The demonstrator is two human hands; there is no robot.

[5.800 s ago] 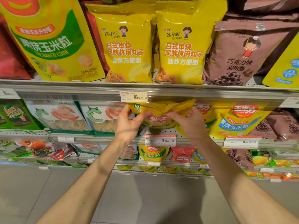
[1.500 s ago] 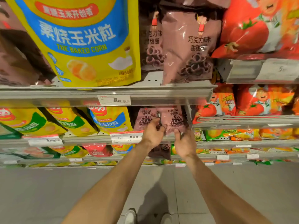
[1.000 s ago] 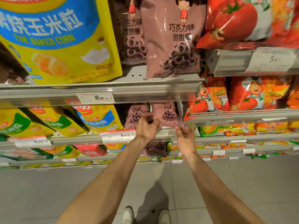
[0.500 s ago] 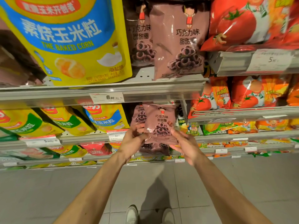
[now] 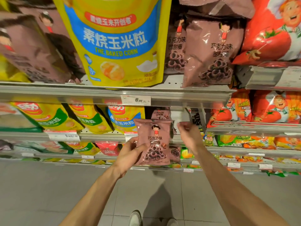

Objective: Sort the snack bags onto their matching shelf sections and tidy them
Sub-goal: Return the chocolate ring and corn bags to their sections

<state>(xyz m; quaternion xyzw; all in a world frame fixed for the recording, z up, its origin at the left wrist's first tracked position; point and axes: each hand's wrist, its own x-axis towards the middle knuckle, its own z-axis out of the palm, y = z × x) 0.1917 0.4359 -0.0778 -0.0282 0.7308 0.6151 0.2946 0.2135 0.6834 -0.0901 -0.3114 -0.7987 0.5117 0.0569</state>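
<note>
One small pink chocolate-ring bag (image 5: 153, 141) is now off the shelf and in front of it, gripped at its lower left corner by the left hand (image 5: 130, 154), thumb across the front and fingers curled behind. Half a second ago both hands were on it; now the right hand (image 5: 189, 134) has let go and is raised just right of the bag's top edge, fingers loosely curled with thumb and fingertips close together, holding nothing that can be seen. That suggests the bag has been pulled out to be re-faced or moved, and the freed hand is heading back into the slot to make room.

Directly behind the held bag, above the left hand, a second chocolate-ring bag (image 5: 160, 114) of the same kind stands on the middle shelf (image 5: 101, 136), so the matching section seems to be right here. Left of the left hand sit baked corn bags (image 5: 123, 121); right of the right hand, tomato snack bags (image 5: 228, 113).

Both forearms reach forward and up from below, the left wrist bent inward toward the bag, the right wrist cocked upward.
</note>
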